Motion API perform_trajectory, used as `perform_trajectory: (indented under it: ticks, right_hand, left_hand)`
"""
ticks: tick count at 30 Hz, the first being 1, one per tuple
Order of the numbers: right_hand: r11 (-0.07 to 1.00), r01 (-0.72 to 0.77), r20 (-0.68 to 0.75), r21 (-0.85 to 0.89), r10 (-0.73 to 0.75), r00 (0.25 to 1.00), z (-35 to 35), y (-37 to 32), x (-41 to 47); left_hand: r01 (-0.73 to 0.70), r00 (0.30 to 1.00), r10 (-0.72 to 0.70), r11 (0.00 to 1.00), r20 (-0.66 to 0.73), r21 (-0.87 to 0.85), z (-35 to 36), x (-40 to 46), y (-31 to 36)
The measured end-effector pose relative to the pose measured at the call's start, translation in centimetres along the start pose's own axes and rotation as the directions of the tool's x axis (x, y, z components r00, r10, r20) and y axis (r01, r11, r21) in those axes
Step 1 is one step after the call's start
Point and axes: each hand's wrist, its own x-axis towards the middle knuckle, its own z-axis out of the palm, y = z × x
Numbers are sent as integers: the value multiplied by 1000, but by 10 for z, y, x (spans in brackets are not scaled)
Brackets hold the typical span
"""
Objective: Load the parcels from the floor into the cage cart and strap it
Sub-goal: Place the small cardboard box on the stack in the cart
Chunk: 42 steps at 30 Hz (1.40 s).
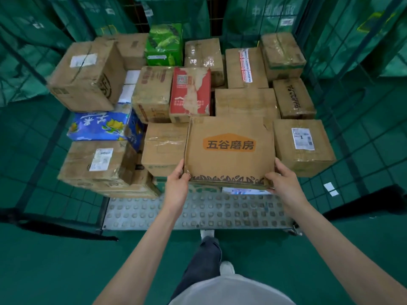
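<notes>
A flat brown cardboard parcel with an orange label (230, 150) is held over the front of the cage cart. My left hand (177, 183) grips its near left corner and my right hand (283, 183) grips its near right corner. The cart's studded metal floor (167, 213) shows bare at the front. Behind it lie several parcels: a red box (190, 93), a green box (164, 44), a blue printed box (99, 125) and many brown cartons. A white-labelled item (242, 191) peeks out below the held parcel.
Green wire-mesh cage walls (39, 150) stand on both sides with green sacks (26, 40) behind them. A black strap (66, 230) lies at the lower left and another (374, 199) at the right. My legs and shoes (207, 256) stand on the green floor.
</notes>
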Motion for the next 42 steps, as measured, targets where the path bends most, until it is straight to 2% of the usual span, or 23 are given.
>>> perform_trajectory:
  ticks: [7,17,21,25,29,37,42]
  right_hand:
    - [998,-39,-115,47,44,992,9,-40,84]
    - [994,-14,-171,108,33,985,-12,-83,162]
    - [994,6,-187,105,14,982,-25,-100,197]
    - [995,23,-152,93,-8,988,-40,-117,241]
    - [998,51,-67,48,-48,997,-51,-140,296]
    - [987,157,37,21,-158,987,-50,-215,391]
    - [979,203,30,-30,-202,979,-44,-238,455]
  left_hand:
    - [7,993,-10,1000,115,30,30,92,48]
    - [31,980,-51,994,191,109,84,163,98]
    - [-10,970,-14,995,244,99,114,191,112]
    - [31,978,-52,994,202,105,145,227,132]
    - [4,985,-26,991,169,130,177,275,155]
    - [-26,996,30,999,87,-46,226,362,200]
    - [-26,998,28,999,62,-20,244,410,216]
